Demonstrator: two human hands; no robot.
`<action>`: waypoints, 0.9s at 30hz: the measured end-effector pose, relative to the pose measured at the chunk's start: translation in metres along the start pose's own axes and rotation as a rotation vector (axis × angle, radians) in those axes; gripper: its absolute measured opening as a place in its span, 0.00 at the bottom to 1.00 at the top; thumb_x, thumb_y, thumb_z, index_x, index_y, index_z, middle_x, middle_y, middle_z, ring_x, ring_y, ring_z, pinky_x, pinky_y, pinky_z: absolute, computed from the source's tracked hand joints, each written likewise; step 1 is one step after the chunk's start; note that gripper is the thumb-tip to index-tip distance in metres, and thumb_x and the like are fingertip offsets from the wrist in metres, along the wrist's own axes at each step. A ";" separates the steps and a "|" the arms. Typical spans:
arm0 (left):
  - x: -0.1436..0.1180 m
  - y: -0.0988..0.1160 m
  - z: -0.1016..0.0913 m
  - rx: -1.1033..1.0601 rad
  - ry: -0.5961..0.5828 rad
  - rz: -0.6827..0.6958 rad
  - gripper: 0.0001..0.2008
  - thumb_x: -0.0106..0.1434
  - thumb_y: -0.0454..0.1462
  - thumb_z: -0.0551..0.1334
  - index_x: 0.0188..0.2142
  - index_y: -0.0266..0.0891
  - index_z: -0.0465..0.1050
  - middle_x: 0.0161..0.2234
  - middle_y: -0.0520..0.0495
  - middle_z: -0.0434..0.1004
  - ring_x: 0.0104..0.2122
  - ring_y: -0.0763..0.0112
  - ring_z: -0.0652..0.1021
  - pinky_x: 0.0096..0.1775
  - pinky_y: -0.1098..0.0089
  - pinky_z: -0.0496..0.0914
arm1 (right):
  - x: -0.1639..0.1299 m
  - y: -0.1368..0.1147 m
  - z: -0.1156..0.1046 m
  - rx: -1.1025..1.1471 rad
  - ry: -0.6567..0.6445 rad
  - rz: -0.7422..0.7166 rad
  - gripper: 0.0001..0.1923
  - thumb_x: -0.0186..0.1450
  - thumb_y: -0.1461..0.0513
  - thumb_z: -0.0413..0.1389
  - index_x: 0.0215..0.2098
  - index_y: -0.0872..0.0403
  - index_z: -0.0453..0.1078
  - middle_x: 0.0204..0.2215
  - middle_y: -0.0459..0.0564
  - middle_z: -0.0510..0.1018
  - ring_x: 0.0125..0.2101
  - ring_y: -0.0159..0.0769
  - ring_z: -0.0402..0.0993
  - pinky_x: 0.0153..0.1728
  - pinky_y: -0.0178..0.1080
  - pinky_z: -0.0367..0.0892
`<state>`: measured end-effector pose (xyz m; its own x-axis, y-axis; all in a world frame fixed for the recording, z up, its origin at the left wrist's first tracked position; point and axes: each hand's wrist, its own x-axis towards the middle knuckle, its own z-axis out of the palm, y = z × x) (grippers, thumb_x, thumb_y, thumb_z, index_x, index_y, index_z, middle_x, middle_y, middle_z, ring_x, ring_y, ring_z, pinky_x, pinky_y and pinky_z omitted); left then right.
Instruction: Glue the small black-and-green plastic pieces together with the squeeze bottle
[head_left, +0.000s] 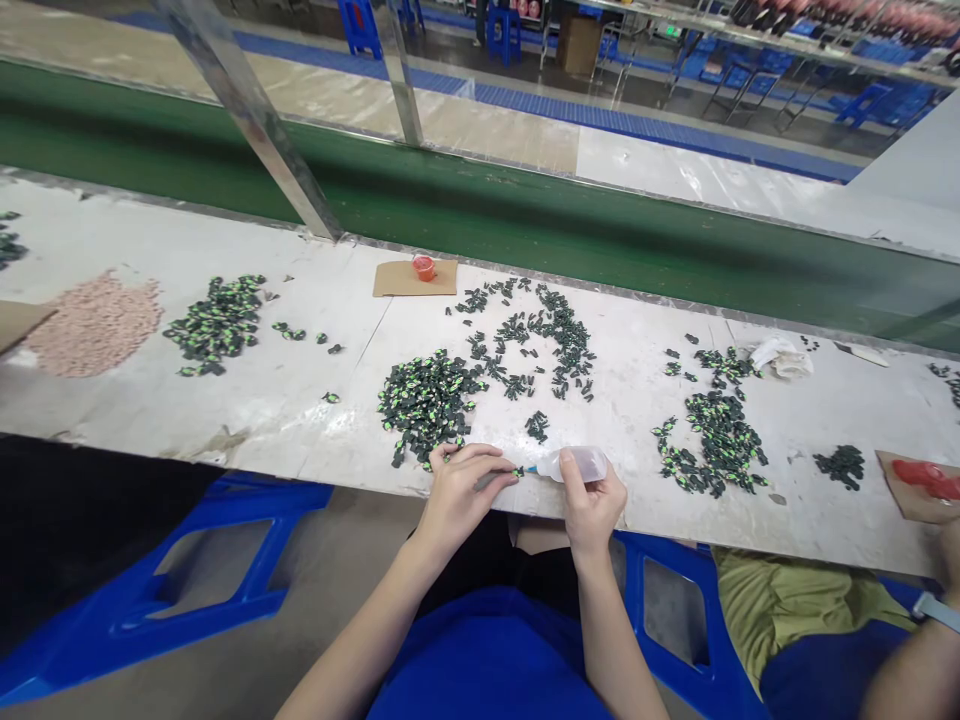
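My right hand (595, 505) is closed around a translucent squeeze bottle (551, 463) that lies almost level, its thin blue-green tip pointing left. Between the fingertips of my left hand (463, 490) is a small black-and-green piece (518, 471), pinched right at the bottle's tip. Whether tip and piece touch I cannot tell. Just beyond my left hand spreads a pile of black-and-green pieces (424, 405). A little cluster of small dark parts (537, 427) lies past the bottle, with a looser heap of dark parts (566, 340) farther back.
Another black-and-green pile (716, 440) lies to the right, near a crumpled white cloth (784, 357). A red tub (424, 267) rests on cardboard at the back. Pink pieces (97, 325) are heaped far left. A green conveyor (525, 220) runs behind. A co-worker's arm (919, 650) is at right.
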<state>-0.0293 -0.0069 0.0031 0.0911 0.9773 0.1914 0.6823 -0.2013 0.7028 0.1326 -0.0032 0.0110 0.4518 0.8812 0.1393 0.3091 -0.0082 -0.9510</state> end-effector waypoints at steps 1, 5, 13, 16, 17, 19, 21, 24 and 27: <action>0.000 0.000 0.000 0.002 0.001 0.000 0.01 0.58 0.37 0.67 0.31 0.46 0.77 0.35 0.53 0.81 0.38 0.66 0.78 0.49 0.59 0.54 | 0.000 0.000 0.000 0.008 0.009 0.001 0.16 0.56 0.51 0.60 0.23 0.57 0.70 0.17 0.46 0.74 0.20 0.34 0.69 0.22 0.35 0.65; 0.000 0.000 0.001 0.014 0.016 0.004 0.01 0.59 0.38 0.66 0.31 0.47 0.77 0.35 0.53 0.82 0.38 0.66 0.78 0.49 0.58 0.54 | -0.001 0.001 -0.001 0.028 0.022 0.002 0.16 0.56 0.51 0.60 0.22 0.56 0.70 0.16 0.45 0.74 0.19 0.34 0.68 0.22 0.35 0.65; 0.000 0.002 0.001 0.019 0.031 0.010 0.01 0.58 0.37 0.67 0.30 0.47 0.77 0.34 0.54 0.82 0.38 0.66 0.79 0.48 0.58 0.54 | 0.000 -0.001 -0.001 0.029 -0.027 0.009 0.16 0.55 0.51 0.60 0.22 0.56 0.70 0.16 0.45 0.72 0.19 0.33 0.67 0.21 0.35 0.63; 0.001 0.002 0.001 0.021 0.026 0.006 0.02 0.58 0.38 0.66 0.29 0.47 0.77 0.34 0.53 0.82 0.38 0.66 0.79 0.48 0.58 0.54 | 0.000 -0.002 0.000 0.059 -0.017 0.031 0.17 0.55 0.51 0.60 0.22 0.57 0.70 0.16 0.45 0.72 0.20 0.33 0.67 0.22 0.35 0.63; 0.001 0.002 0.001 0.022 0.020 0.003 0.02 0.59 0.38 0.66 0.29 0.47 0.77 0.34 0.53 0.82 0.38 0.65 0.79 0.48 0.58 0.55 | -0.001 -0.001 0.001 0.068 -0.011 0.038 0.17 0.55 0.51 0.60 0.22 0.57 0.70 0.16 0.45 0.72 0.20 0.33 0.67 0.22 0.35 0.64; 0.001 0.003 0.001 0.021 0.011 -0.005 0.02 0.59 0.38 0.66 0.29 0.47 0.77 0.34 0.53 0.82 0.38 0.65 0.78 0.48 0.58 0.55 | -0.002 0.001 0.000 0.082 0.013 0.047 0.17 0.54 0.51 0.61 0.22 0.57 0.70 0.17 0.45 0.72 0.20 0.34 0.67 0.23 0.35 0.64; 0.001 0.003 0.001 0.020 0.004 -0.012 0.02 0.59 0.38 0.66 0.29 0.47 0.77 0.34 0.53 0.82 0.38 0.65 0.78 0.48 0.58 0.55 | -0.003 0.005 -0.002 0.117 0.082 0.050 0.17 0.55 0.51 0.61 0.23 0.57 0.70 0.16 0.44 0.71 0.19 0.33 0.66 0.21 0.35 0.63; 0.001 0.004 0.001 0.017 0.001 -0.018 0.03 0.60 0.38 0.65 0.29 0.47 0.76 0.34 0.54 0.82 0.39 0.65 0.77 0.48 0.58 0.54 | 0.002 0.008 -0.010 0.241 0.245 0.039 0.16 0.58 0.52 0.59 0.30 0.57 0.69 0.20 0.45 0.71 0.19 0.32 0.67 0.19 0.35 0.64; 0.001 0.004 0.001 0.007 -0.020 -0.006 0.02 0.61 0.38 0.63 0.32 0.47 0.75 0.35 0.54 0.81 0.39 0.65 0.77 0.47 0.58 0.54 | 0.016 0.009 -0.020 0.310 0.289 0.003 0.16 0.54 0.54 0.63 0.34 0.55 0.66 0.27 0.47 0.74 0.24 0.34 0.73 0.27 0.38 0.70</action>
<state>-0.0260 -0.0069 0.0057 0.1020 0.9795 0.1735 0.6881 -0.1955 0.6988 0.1597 0.0015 0.0105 0.6820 0.7123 0.1658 0.0606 0.1710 -0.9834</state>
